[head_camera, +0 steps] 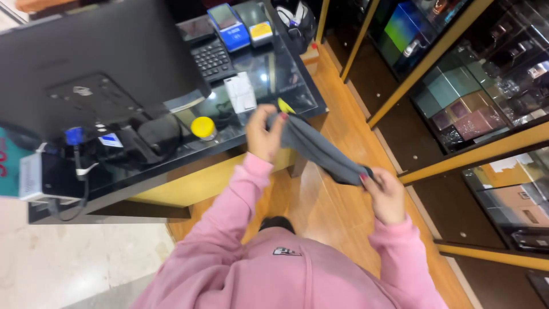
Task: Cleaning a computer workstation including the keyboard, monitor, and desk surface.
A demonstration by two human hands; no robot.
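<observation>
Item: one grey cloth, held stretched in the air just off the near right corner of the glass counter, above the wooden floor.

Hands: two, both the person's own, in pink sleeves.
- Left hand: closed in a pinch on the cloth's upper end, at the counter's edge.
- Right hand: closed on the cloth's lower end, further from the counter, toward the display cabinets.

Step in hand, as judged: the cloth is pulled out lengthwise between the two grips, a spreading or straightening hold. It touches nothing on the counter. Any further handling calls for both pinches to stay firm so that the loose middle does not sag.

On the counter, counted:
- one dark monitor, seen from its back, at the far left side;
- one black keypad, beyond the left hand;
- two card terminals at the counter's far end, one blue, one with a yellow patch;
- one white card holder, just beyond the left hand;
- one small jar with a yellow lid, left of that hand;
- one black rounded object, beside the jar, kind not clear;
- one white box with cables, at the counter's left end.

Right of the counter: glass-fronted display cabinets with wooden frames, holding boxes too many and too blurred to count.
</observation>
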